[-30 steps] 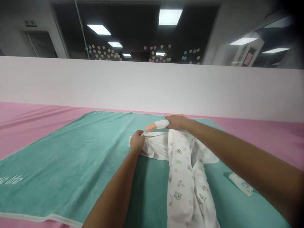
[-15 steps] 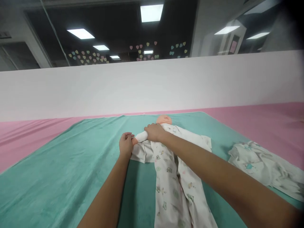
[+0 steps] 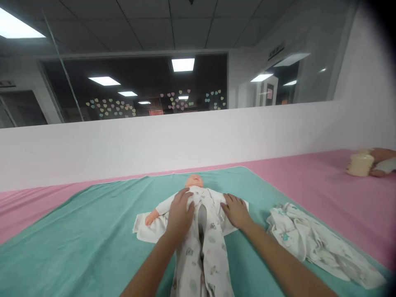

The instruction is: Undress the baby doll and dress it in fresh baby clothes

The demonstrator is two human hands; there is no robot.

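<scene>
The lower end of the printed garment (image 3: 213,235) runs out of view, and garment and hands hide most of the torso of the doll (image 3: 194,180), its head near the far edge of the green cloth (image 3: 102,231). The left hand (image 3: 180,212) rests on the chest, fingers stretched, unclenched; the right hand (image 3: 236,209) lies on the opposite sleeve, fingers spread and loose. By the cloth's right edge sprawls a crumpled white fabric heap (image 3: 309,235).
</scene>
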